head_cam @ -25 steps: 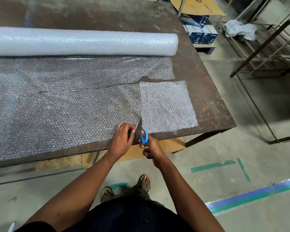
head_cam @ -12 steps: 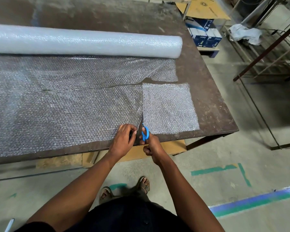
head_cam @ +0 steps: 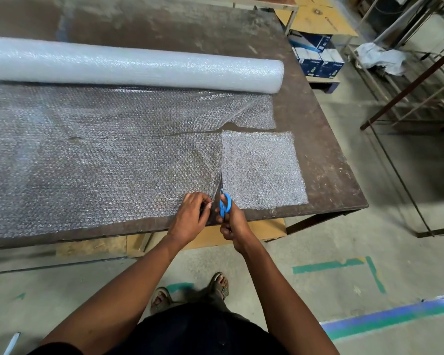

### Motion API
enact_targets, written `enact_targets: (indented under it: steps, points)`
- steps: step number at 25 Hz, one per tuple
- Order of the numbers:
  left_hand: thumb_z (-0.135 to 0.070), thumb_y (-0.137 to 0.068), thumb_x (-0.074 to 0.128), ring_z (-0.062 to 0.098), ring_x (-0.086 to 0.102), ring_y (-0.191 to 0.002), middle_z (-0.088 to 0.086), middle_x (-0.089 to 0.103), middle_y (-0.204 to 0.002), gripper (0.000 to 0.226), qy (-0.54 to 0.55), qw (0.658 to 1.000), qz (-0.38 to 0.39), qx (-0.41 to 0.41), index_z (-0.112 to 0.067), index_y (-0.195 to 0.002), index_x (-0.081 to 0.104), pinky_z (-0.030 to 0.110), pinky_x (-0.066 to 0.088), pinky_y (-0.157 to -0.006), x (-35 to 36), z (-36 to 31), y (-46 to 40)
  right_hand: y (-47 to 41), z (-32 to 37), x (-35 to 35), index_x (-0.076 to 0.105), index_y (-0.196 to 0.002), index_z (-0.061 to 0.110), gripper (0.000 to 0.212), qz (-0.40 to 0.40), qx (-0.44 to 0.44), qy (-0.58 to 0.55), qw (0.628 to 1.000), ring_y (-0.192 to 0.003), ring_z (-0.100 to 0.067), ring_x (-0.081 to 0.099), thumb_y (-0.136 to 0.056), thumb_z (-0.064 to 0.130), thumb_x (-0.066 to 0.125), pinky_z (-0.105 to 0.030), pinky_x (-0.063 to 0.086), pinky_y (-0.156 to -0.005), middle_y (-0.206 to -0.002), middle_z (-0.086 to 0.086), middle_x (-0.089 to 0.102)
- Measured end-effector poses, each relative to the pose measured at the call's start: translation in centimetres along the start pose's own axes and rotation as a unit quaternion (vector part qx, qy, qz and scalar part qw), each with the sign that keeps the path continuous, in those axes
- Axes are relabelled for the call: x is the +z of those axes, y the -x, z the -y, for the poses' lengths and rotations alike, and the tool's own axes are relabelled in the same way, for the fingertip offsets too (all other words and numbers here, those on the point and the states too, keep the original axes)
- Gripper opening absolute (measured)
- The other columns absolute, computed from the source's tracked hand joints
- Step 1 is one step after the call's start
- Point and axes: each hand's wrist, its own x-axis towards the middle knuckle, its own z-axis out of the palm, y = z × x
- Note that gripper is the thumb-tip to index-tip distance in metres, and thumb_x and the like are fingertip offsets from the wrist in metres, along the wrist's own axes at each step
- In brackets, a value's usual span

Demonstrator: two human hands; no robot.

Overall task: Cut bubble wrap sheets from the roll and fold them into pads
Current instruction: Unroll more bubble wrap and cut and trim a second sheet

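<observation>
right hand (head_cam: 232, 221) grip clamped on scissors (head_cam: 224, 204) at near tabletop (head_cam: 328, 160) edge | blades point away toward roll (head_cam: 139, 66) | left hand (head_cam: 190, 217) pinches sheet (head_cam: 100, 160) just left of cut

Roll (head_cam: 128, 70) and unrolled sheet (head_cam: 87, 160) cut off by the left edge. Scissors (head_cam: 224, 204) mostly hidden: handles inside the right hand (head_cam: 232, 221), blades edge-on, too thin to judge. Left hand (head_cam: 190, 216) fingertips curled out of sight at the sheet. Box (head_cam: 315, 55) labels too small to read.
</observation>
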Motion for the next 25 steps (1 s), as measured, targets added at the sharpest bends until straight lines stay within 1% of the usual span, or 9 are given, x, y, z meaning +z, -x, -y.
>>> enact_targets:
  steps: [4,7,11,13,16,19,21,23,25]
  points:
    - [-0.023,-0.106,0.056,0.007,0.042,-0.101,-0.004,0.059,-0.106,0.005,-0.001,1.0,-0.002,0.004,-0.019,-0.109,0.055,0.031,0.041,-0.082,-0.1,-0.1,0.0,-0.4,0.3,0.2,0.064,-0.091,0.023,0.046,0.006,-0.01,-0.009,1.0,-0.047,-0.006,0.027,-0.097,0.068,0.06,-0.02,0.018,-0.039,-0.069,0.004,0.051]
    - [-0.022,-0.106,0.057,0.007,0.041,-0.101,-0.004,0.059,-0.106,0.004,0.004,1.0,-0.004,0.008,-0.02,-0.108,0.055,0.031,0.04,-0.082,-0.1,-0.1,0.0,-0.7,0.5,0.4,0.064,-0.087,0.022,0.044,0.002,-0.018,-0.014,1.0,-0.046,-0.007,0.027,-0.098,0.065,0.062,-0.021,0.016,-0.039,-0.069,0.003,0.05]
    - [-0.024,-0.106,0.056,0.009,0.043,-0.1,-0.004,0.059,-0.105,0.005,0.007,1.0,-0.006,0.006,-0.02,-0.108,0.055,0.033,0.042,-0.082,-0.1,-0.1,0.0,-0.7,0.5,0.5,0.068,-0.084,0.022,0.041,-0.002,-0.013,-0.027,1.0,-0.046,-0.007,0.026,-0.099,0.06,0.065,-0.021,0.015,-0.041,-0.067,0.004,0.05]
    - [-0.025,-0.105,0.056,0.011,0.045,-0.101,-0.005,0.058,-0.105,0.006,0.014,1.0,-0.009,0.005,-0.02,-0.108,0.055,0.034,0.042,-0.082,-0.1,-0.1,0.0,-0.6,0.4,0.6,0.069,-0.086,0.02,0.043,-0.004,-0.011,-0.024,1.0,-0.047,-0.008,0.026,-0.098,0.062,0.066,-0.022,0.014,-0.041,-0.068,0.004,0.05]
    - [-0.023,-0.106,0.055,0.01,0.046,-0.102,-0.007,0.056,-0.105,0.004,0.03,0.999,-0.014,-0.005,-0.019,-0.108,0.056,0.035,0.044,-0.083,-0.1,-0.1,0.0,-0.2,0.5,0.7,0.068,-0.091,0.022,0.044,0.015,-0.001,-0.027,1.0,-0.048,-0.009,0.029,-0.097,0.065,0.061,-0.02,0.013,-0.04,-0.072,0.006,0.054]
    - [-0.021,-0.108,0.053,0.014,0.052,-0.102,-0.004,0.059,-0.107,0.005,0.052,0.998,-0.033,-0.027,-0.018,-0.109,0.056,0.035,0.045,-0.087,-0.1,0.0,-0.1,0.5,0.6,0.7,0.067,-0.09,0.025,0.04,0.03,0.025,-0.052,0.998,-0.045,-0.008,0.031,-0.1,0.062,0.056,-0.018,0.012,-0.038,-0.072,0.008,0.056]
    - [-0.02,-0.109,0.052,0.017,0.055,-0.103,-0.001,0.06,-0.107,0.006,0.068,0.995,-0.055,-0.037,-0.016,-0.11,0.056,0.031,0.043,-0.09,-0.1,-0.2,-0.1,1.2,0.6,0.6,0.065,-0.089,0.025,0.039,0.023,0.043,-0.055,0.997,-0.042,-0.008,0.032,-0.101,0.061,0.056,-0.017,0.011,-0.037,-0.071,0.008,0.056]
    - [-0.022,-0.107,0.051,0.018,0.056,-0.102,0.0,0.061,-0.107,0.009,0.087,0.993,-0.07,-0.039,-0.015,-0.109,0.056,0.027,0.041,-0.089,-0.2,-0.4,0.0,1.6,0.6,0.4,0.064,-0.086,0.024,0.04,0.01,0.052,-0.042,0.998,-0.041,-0.008,0.031,-0.1,0.061,0.057,-0.017,0.01,-0.038,-0.07,0.007,0.056]
    - [-0.023,-0.108,0.051,0.017,0.056,-0.101,-0.001,0.06,-0.106,0.008,0.1,0.991,-0.073,-0.042,-0.016,-0.11,0.056,0.028,0.042,-0.088,-0.3,-0.6,0.1,1.9,0.7,0.1,0.064,-0.082,0.023,0.047,0.003,0.058,-0.032,0.998,-0.041,-0.01,0.029,-0.097,0.067,0.055,-0.018,0.007,-0.042,-0.068,0.004,0.054]
